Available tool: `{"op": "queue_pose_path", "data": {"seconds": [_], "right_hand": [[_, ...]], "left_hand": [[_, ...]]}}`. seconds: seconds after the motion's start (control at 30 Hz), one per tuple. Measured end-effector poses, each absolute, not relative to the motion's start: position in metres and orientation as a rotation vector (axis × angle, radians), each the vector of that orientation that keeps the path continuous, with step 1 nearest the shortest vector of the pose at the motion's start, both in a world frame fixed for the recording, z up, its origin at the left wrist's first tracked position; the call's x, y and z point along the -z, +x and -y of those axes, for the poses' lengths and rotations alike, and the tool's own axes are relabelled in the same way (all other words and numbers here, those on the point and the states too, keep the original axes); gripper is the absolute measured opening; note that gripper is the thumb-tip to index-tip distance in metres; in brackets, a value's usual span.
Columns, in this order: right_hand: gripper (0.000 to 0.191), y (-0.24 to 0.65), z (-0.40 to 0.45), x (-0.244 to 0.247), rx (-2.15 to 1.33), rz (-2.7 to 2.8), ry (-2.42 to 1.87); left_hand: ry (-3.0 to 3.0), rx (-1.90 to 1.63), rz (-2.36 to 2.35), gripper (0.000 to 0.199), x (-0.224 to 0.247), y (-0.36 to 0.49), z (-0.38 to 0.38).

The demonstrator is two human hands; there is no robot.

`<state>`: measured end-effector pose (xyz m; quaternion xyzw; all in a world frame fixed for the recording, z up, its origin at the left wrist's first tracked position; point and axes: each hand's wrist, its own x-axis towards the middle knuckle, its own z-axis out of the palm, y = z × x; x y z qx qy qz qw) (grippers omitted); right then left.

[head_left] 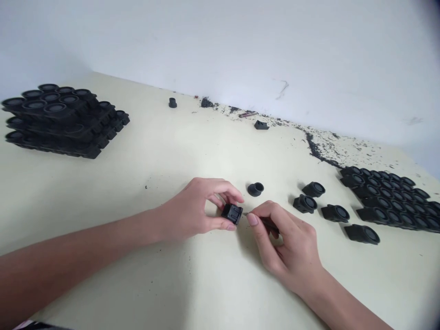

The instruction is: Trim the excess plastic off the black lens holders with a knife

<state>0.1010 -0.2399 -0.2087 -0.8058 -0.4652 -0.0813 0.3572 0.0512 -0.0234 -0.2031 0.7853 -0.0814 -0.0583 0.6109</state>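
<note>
My left hand (202,206) grips a small black molded part (232,213) between thumb and fingers, just above the table. In my right hand (287,243) is a thin dark pointed tool (270,224), held like a pen. Its tip comes up close to the right side of the part; whether it touches I cannot tell. Most of the tool is hidden by my fingers. Just beyond my hands, a black flanged ring (255,189) sits on the table. Several loose black parts with round openings, one of them a nearby part (305,204), lie to the right.
Stacked black parts (55,119) stand at the left; rows of similar parts (395,197) lie at the right. Black shavings (316,149) are strewn along the wall. Near them are a small black block (261,124), a slim reddish tool (248,114) and another flanged ring (172,103).
</note>
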Motion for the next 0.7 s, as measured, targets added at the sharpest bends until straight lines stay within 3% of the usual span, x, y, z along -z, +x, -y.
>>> {"op": "queue_pose_path", "data": {"seconds": [0.33, 0.7], "right_hand": [[0.007, 0.101, 0.2414, 0.207, 0.061, 1.35, -2.038], [0.008, 0.1017, 0.2409, 0.2116, 0.225, 1.352, -2.089]], "left_hand": [[1.87, 0.122, 0.217, 0.026, 0.2036, 0.0512, 0.0236], [1.877, 0.118, 0.223, 0.024, 0.2002, 0.0499, 0.0238]]}}
